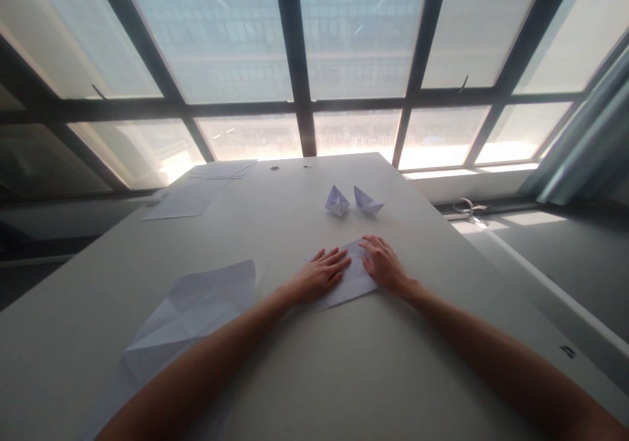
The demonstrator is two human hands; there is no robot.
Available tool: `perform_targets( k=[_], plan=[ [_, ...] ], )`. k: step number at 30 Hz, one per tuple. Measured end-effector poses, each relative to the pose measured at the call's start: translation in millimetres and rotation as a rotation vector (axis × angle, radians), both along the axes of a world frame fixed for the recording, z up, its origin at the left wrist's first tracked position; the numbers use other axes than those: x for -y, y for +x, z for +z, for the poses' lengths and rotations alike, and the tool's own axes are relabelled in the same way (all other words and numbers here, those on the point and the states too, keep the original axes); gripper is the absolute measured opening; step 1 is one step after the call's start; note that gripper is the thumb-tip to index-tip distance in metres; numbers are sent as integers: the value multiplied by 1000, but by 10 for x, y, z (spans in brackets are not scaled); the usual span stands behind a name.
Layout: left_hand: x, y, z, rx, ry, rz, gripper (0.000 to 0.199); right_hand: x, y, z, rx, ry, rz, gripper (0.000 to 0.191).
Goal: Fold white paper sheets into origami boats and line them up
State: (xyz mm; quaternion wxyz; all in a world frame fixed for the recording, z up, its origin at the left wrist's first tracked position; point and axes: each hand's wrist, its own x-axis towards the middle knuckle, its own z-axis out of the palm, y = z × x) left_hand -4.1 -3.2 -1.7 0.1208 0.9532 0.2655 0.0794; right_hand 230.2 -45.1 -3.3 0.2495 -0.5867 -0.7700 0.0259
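A folded sheet of white paper (354,286) lies on the table between and under my hands. My left hand (320,276) rests flat on its left part, fingers stretched toward the right. At its right edge, my right hand (386,263) touches the paper with fingers bent and a little apart. Whether the right fingers pinch the edge is hard to make out. Just beyond my hands stand two folded paper boats, one on the left (337,202) and one on the right (367,201).
A creased, unfolded sheet (196,303) lies at the left, partly under my left forearm. Farther back on the left are flat white sheets (179,200). The white table (275,218) reaches toward large windows. A curtain (584,133) hangs at the right.
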Motion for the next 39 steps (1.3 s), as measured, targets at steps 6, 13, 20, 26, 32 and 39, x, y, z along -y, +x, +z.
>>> perform_targets(
  k=[6,13,20,26,32,39],
  plan=[
    [-1,34,25,64,10,-47,51,5,-164,-87,89,-142,237,57],
    [24,66,-83,-20,70,193,61,-9,-146,-116,141,-209,127,66],
    [-48,18,-131,-39,77,266,71,57,-201,-86,137,-197,133,63],
    [-108,-4,-117,41,138,269,49,117,-254,-33,143,-189,222,63],
    [-23,47,-96,51,51,161,54,106,-290,-63,125,-189,187,64],
    [7,61,-88,-25,61,109,64,93,-289,-117,118,-197,142,63]
  ],
)
